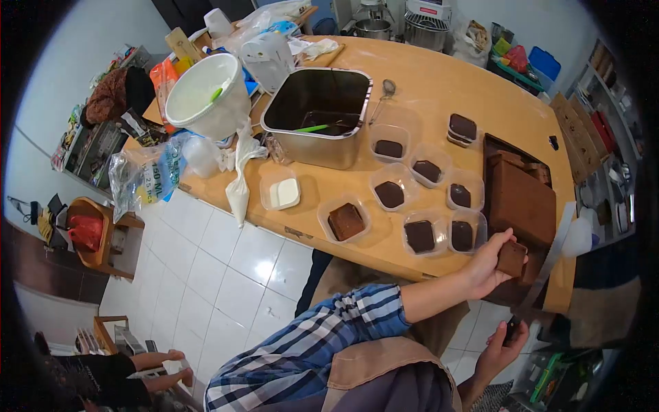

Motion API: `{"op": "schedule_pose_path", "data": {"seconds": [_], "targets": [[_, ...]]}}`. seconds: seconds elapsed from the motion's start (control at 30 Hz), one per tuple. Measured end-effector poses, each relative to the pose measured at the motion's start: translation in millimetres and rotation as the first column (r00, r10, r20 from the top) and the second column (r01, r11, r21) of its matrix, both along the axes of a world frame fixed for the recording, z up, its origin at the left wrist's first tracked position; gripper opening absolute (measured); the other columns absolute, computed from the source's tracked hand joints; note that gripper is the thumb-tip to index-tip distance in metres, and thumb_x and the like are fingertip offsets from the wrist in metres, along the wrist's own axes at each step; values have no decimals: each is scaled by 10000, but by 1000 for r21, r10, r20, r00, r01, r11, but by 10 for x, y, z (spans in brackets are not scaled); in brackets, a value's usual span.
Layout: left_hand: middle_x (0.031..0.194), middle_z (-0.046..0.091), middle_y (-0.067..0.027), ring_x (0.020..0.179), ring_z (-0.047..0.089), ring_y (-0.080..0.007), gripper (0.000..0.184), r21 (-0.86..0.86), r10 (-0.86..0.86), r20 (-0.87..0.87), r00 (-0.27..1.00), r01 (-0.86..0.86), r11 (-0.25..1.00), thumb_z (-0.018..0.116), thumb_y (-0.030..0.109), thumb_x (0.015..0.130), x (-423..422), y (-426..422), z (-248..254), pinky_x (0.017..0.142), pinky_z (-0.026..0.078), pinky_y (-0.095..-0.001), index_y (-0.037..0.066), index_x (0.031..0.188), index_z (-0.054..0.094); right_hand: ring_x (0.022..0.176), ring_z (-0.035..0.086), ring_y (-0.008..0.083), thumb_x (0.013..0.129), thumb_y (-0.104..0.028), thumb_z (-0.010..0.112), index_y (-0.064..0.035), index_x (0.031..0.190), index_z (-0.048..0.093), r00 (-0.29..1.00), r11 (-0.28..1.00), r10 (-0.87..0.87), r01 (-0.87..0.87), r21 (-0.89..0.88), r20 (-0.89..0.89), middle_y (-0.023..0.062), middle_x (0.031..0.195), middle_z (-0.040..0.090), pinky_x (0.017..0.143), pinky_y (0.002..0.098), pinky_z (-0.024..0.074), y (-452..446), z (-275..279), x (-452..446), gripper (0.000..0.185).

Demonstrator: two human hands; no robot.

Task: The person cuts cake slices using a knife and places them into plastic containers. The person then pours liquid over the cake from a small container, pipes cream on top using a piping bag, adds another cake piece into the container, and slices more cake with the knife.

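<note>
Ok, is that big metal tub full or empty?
Neither: the metal tub is partly filled, with dark sauce lying low inside, well below the rim.

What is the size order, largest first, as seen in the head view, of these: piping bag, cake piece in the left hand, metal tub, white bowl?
1. metal tub
2. white bowl
3. piping bag
4. cake piece in the left hand

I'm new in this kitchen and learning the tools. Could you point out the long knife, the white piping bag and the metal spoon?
Long knife (pixel 548 259): head view, on the blade.
White piping bag (pixel 238 192): head view, on its lower part.
Metal spoon (pixel 389 87): head view, on its bowl.
</note>
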State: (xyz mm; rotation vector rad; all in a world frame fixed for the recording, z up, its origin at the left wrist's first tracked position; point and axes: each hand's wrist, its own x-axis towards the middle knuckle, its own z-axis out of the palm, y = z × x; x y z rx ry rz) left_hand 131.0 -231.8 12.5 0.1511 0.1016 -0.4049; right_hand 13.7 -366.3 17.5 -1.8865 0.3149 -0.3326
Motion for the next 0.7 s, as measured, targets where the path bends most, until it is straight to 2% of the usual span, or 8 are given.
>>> {"op": "schedule_pose_path", "data": {"seconds": [0.23, 0.43, 0.53, 0.63, 0.67, 0.7], "targets": [[1041, 572, -112, 992, 564, -220, 396, -28, 65, -46, 997, -66, 997, 402, 453, 921, -29, 50, 69, 855, 471, -358, 84, 1053, 456, 664, 415, 87, 884, -131, 537, -28, 1178, 427, 999, 999, -34, 34, -1, -10, 28, 836, 496, 555, 218, 360, 1, -19, 19, 330], [1067, 569, -114, 992, 564, -228, 362, -123, -34, 16, 999, 36, 992, 393, 416, 926, -31, 133, 47, 828, 471, -366, 89, 1054, 480, 679, 429, 96, 886, -109, 518, -17, 1190, 420, 1000, 999, -15, 14, 29, 5, 44, 836, 507, 576, 226, 372, 2, 5, 27, 332], [1067, 572, -111, 1000, 562, -231, 349, -107, -66, 55, 996, 72, 992, 408, 399, 917, -61, 174, 83, 810, 466, -365, 91, 1057, 495, 680, 439, 101, 884, -106, 520, -9, 1185, 422, 1000, 1000, -4, 4, 2, 11, 55, 854, 514, 583, 229, 382, -57, 3, 11, 330], [1067, 573, -109, 1012, 557, -236, 374, -96, 2, 27, 1000, 1, 995, 407, 412, 915, -35, 112, 69, 806, 461, -362, 86, 1064, 510, 674, 454, 94, 882, -95, 518, -2, 1163, 435, 996, 1000, -5, 6, -12, 90, 47, 855, 516, 569, 227, 396, -39, -51, 10, 307], [1093, 569, -114, 1035, 547, -236, 415, -123, 21, 119, 993, -6, 992, 389, 430, 918, -16, 98, -4, 816, 461, -365, 83, 1109, 514, 673, 457, 92, 882, -90, 515, 0, 1158, 438, 993, 1000, -8, 9, -7, 119, 44, 853, 515, 567, 227, 398, -45, -63, 2, 300], [1109, 564, -119, 1049, 541, -240, 429, -108, 28, 108, 994, -16, 994, 380, 435, 921, -20, 108, 14, 827, 460, -372, 82, 1126, 512, 670, 462, 87, 877, -85, 513, 5, 1142, 445, 995, 1000, 22, -23, 7, 96, 38, 845, 511, 558, 218, 404, -76, -76, 0, 288]]}}
